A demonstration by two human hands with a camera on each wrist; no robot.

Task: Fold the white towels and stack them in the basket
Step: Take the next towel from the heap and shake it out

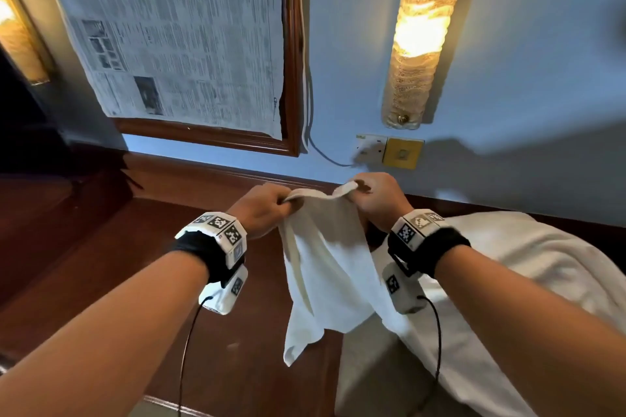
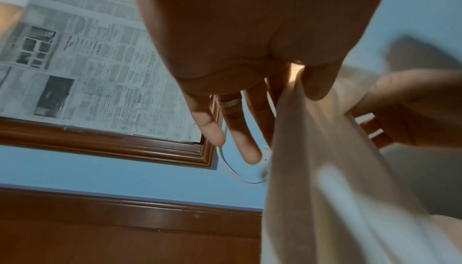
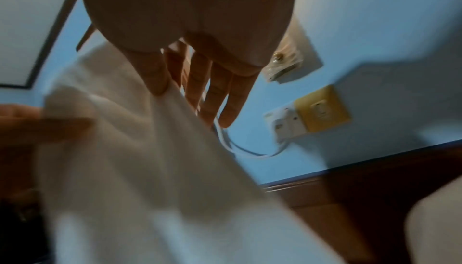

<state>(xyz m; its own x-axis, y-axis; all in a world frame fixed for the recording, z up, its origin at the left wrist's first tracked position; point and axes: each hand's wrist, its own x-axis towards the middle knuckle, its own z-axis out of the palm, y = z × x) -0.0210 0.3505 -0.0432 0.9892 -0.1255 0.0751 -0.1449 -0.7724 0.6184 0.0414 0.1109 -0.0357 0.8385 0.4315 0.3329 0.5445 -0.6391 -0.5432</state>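
Above dark wooden desk (image 1: pixel 101 267): left hand (image 1: pixel 261 210) and right hand (image 1: pixel 377 200) each pinch top edge of white towel (image 1: pixel 328 274), cloth hanging between them.

newspaper (image 1: pixel 176 30) hung over a wood-framed panel, columns of print too blurred to read, one small heading in the left wrist view beginning "The", rest illegible, black-and-white square code markers on both wrist bands (image 1: pixel 218 230), no readable characters
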